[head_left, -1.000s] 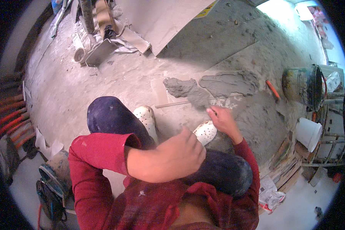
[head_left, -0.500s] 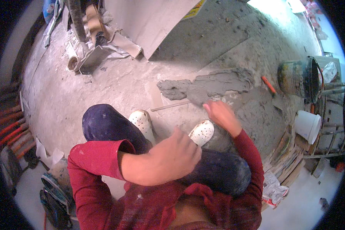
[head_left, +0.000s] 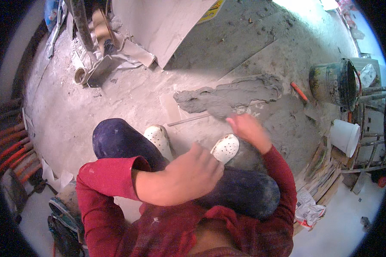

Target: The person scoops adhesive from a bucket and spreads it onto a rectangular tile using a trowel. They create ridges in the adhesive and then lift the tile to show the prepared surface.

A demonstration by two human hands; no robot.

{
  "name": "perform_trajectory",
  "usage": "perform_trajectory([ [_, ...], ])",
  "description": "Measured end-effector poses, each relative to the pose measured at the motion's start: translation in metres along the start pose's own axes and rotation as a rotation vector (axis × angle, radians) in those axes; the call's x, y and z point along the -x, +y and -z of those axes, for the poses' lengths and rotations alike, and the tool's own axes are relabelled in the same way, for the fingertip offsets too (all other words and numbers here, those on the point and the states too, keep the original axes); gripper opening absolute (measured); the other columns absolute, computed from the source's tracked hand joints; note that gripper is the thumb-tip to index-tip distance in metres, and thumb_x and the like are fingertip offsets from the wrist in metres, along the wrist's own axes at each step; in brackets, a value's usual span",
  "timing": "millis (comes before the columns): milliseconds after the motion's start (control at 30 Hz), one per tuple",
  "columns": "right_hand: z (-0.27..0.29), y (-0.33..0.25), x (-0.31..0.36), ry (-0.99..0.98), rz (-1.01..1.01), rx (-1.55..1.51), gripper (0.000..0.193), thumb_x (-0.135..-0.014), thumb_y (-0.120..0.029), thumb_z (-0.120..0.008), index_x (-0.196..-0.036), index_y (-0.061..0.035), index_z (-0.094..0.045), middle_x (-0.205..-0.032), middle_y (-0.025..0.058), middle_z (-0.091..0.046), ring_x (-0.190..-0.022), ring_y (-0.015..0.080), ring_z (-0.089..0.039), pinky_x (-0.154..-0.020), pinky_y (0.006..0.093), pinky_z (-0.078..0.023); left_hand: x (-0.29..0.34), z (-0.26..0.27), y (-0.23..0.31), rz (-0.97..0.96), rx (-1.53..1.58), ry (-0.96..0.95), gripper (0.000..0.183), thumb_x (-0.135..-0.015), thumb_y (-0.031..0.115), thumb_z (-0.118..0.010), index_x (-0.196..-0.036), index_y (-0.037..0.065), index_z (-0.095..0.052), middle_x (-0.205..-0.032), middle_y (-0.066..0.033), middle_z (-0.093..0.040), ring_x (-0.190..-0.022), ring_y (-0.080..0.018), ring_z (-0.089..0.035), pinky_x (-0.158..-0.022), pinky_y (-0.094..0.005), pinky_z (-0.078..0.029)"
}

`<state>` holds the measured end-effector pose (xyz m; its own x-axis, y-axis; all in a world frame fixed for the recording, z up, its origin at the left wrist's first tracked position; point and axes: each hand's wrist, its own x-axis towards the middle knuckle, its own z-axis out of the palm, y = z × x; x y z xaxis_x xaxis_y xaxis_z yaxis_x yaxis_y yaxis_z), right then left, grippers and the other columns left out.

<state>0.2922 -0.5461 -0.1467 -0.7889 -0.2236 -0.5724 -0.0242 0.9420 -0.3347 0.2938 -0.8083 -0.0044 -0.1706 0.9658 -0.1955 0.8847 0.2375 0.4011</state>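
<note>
Grey wet mortar [head_left: 248,92] lies in a long ridged heap over a pale flat board [head_left: 169,108] on the floor ahead. My right hand [head_left: 248,129], blurred, is closed at its near edge. A grey, smeared blade like a trowel [head_left: 220,112] reaches from the fingers into the mortar; its handle is hidden. A thin strip [head_left: 188,119] lies along the near side. My left hand [head_left: 193,171] hangs over my right thigh, fingers loosely curled, with nothing visible in them. White perforated clogs [head_left: 225,148] are on my feet, beside the strip and right hand.
An orange-handled tool [head_left: 299,91] lies right of the mortar, near a dirty bucket [head_left: 330,83] on its side. A white bucket [head_left: 344,138] stands lower right, by wooden strips [head_left: 319,186]. A large pale panel [head_left: 158,25] and scraps [head_left: 137,52] occupy the far left.
The near, left part of the mortar looks slightly spread and smoother. My right hand stays near its edge with slight movement; the left hand has barely moved. The view has shifted a little.
</note>
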Motion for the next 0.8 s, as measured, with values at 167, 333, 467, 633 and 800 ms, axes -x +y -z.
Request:
perform_trajectory([
  [167,-0.027,0.007,-0.041,0.003,0.077,0.051,0.039,-0.103,-0.031,-0.05,-0.092,0.0012,-0.07,-0.088,0.0293,-0.068,-0.083,0.0476,-0.067,-0.075,0.0562,-0.054,-0.006,-0.004,-0.003,0.004,-0.027,0.006,0.062,-0.085,0.043,-0.066,-0.132,0.003,-0.058,-0.1,-0.0096,-0.064,-0.095,-0.0267,-0.061,-0.086,-0.0425,-0.046],
  [333,-0.013,0.015,-0.023,-0.047,-0.032,-0.019,0.038,-0.102,-0.032,-0.051,-0.094,0.0017,-0.067,-0.087,0.029,-0.067,-0.086,0.0489,-0.065,-0.077,0.0567,-0.053,0.0,0.0,-0.004,0.03,0.031,-0.017,0.061,-0.085,0.045,-0.069,-0.128,0.003,-0.06,-0.1,-0.0101,-0.065,-0.097,-0.0276,-0.062,-0.089,-0.0438,-0.047],
  [467,-0.007,0.019,-0.022,0.021,-0.078,0.051,0.037,-0.102,-0.032,-0.051,-0.097,0.0019,-0.067,-0.088,0.0291,-0.067,-0.086,0.0501,-0.064,-0.078,0.0566,-0.052,-0.001,0.002,-0.004,0.004,0.023,0.005,0.057,-0.086,0.039,-0.066,-0.129,0.002,-0.06,-0.1,-0.0102,-0.065,-0.097,-0.0281,-0.062,-0.091,-0.0437,-0.047],
  [633,-0.01,0.048,-0.014,0.001,-0.024,0.074,0.044,-0.102,-0.036,-0.051,-0.092,0.0023,-0.069,-0.086,0.0247,-0.069,-0.08,0.044,-0.067,-0.077,0.055,-0.053,0.004,-0.001,0.0,0.011,-0.022,0.094,0.046,-0.088,0.027,-0.058,-0.126,0.001,-0.063,-0.094,-0.0085,-0.065,-0.091,-0.026,-0.063,-0.087,-0.0425,-0.047],
  [800,-0.039,0.029,-0.006,-0.27,-0.267,-0.957,0.039,-0.106,-0.035,-0.048,-0.097,0.0005,-0.062,-0.067,0.0062,-0.056,-0.05,0.0207,-0.054,-0.048,0.0381,-0.048,0.009,0.0,0.004,0.003,-0.02,0.135,0.044,-0.088,0.025,-0.056,-0.124,0.0,-0.064,-0.091,-0.0063,-0.065,-0.087,-0.0235,-0.063,-0.081,-0.0397,-0.047],
])
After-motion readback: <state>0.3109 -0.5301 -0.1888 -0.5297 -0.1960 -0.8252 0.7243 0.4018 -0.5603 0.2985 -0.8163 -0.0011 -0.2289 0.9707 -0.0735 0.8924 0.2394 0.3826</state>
